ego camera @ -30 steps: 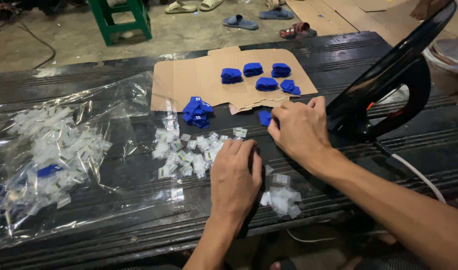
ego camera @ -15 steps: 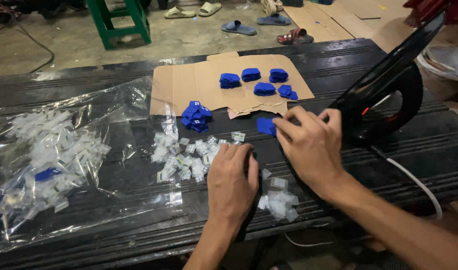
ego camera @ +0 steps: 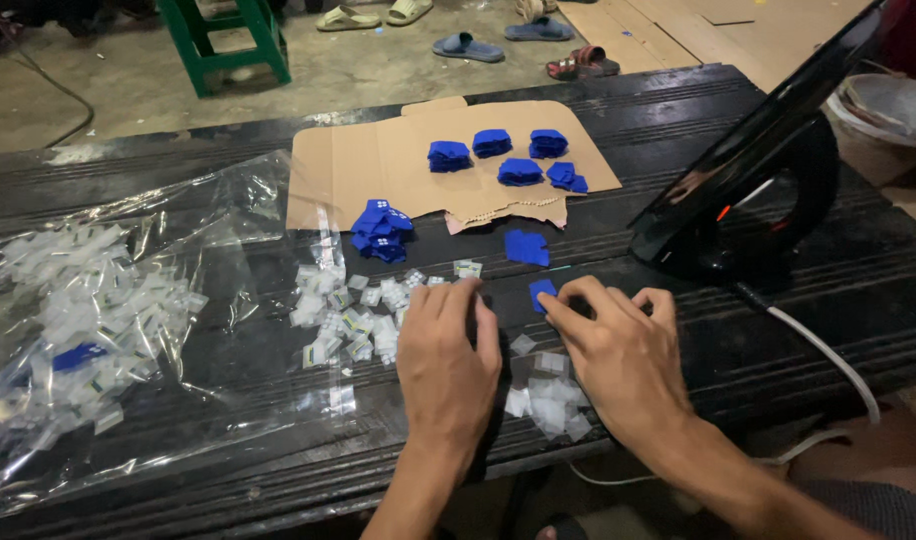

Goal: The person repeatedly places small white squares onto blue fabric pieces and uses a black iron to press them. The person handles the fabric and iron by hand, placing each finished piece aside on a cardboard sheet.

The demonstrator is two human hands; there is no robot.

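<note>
Both hands down on the black table (ego camera: 828, 300), near edge, centre

Left hand (ego camera: 446, 365): flat, palm down, fingers spread, clutching nothing. Fingertips sit at the near-right edge of a scatter of small clear packets (ego camera: 353, 315)

Right hand (ego camera: 623, 355): thumb and index pinched on a small blue piece (ego camera: 541, 293), other fingers loose. The piece is on the table surface, just right of the left fingertips and touching the right index tip

Between the two hands, near side: a second small pile of clear packets (ego camera: 550, 400), partly under the right hand's edge

Just far of the pinched piece: another loose blue piece (ego camera: 526, 247), flat on the table, apart from it

Far centre: flattened cardboard (ego camera: 378, 160) with several small stacks of blue pieces (ego camera: 508, 160) on its right half. One more heap of blue pieces (ego camera: 380, 232) sits at the cardboard's near edge, left of centre, half on the table

Left: big clear plastic bag (ego camera: 228, 250) lying open and flat, full of clear packets (ego camera: 78, 310), at least one blue bit among them

Right: black tilted device on a round stand (ego camera: 748, 200), white cable (ego camera: 823, 350) running from its base toward the near-right edge

Beyond the table: concrete floor, green stool (ego camera: 223, 35), several sandals (ego camera: 468, 45)
</note>
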